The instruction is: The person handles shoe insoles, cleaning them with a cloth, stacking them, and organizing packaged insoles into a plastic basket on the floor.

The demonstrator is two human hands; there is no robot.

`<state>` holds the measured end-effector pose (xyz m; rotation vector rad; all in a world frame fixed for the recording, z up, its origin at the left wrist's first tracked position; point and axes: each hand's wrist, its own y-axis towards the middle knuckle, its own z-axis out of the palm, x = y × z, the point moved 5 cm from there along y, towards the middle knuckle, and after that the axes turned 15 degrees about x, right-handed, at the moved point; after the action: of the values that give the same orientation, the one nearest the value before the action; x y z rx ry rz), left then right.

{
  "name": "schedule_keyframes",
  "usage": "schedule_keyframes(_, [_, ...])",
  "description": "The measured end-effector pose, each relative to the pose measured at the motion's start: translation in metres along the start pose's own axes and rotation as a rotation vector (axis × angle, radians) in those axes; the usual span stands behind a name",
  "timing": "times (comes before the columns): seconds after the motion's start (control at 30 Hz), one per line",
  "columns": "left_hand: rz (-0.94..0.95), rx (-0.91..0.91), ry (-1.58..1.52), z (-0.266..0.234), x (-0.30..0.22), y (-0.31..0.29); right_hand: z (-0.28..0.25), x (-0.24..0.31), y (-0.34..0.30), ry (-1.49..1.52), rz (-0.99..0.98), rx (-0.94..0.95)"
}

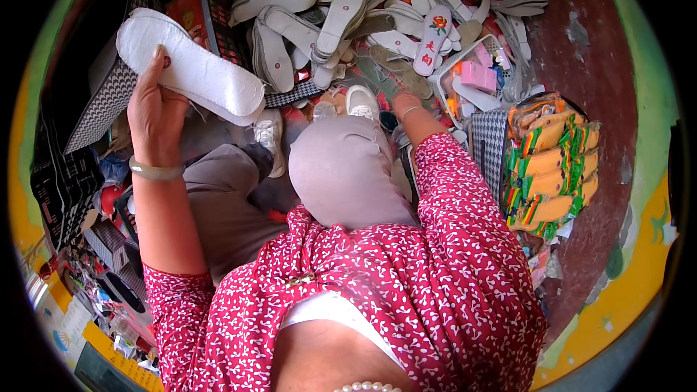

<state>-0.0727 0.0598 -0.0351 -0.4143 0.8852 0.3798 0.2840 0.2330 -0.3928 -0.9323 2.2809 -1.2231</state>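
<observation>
My left hand (156,105) is raised at the upper left, closed on a white insole (196,72). The thumb lies flat on its face beside a small round red mark; the other fingers are behind it. My right hand (406,104) reaches down past my right knee, close to a dark grey-brown insole (401,71) at the edge of a big heap. Its fingers are small and hard to make out, and I cannot tell whether they grip anything. In the heap, one pale insole (433,40) has a red flower and red lettering.
White insoles (276,58) in loose bundles cover the floor ahead. A white plastic basket (443,87) with a pink box (479,76) stands to the right. Beyond it are packed yellow-orange bundles (548,174). Houndstooth-patterned boxes (102,112) and dark crates (65,181) crowd the left.
</observation>
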Motion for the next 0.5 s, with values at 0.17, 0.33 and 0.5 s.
schedule_keyframes(0.17, [0.026, -0.012, 0.018, -0.006, -0.005, -0.003, -0.014, -0.035, -0.023, 0.098, -0.171, -0.164])
schedule_keyframes(0.33, [0.037, 0.072, -0.027, -0.003, -0.001, -0.007, -0.065, -0.075, -0.077, 0.282, -0.380, -0.633])
schedule_keyframes(0.5, [-0.015, 0.026, -0.026, -0.001, 0.008, -0.003, -0.127, -0.080, -0.160, 1.539, -0.497, -0.486])
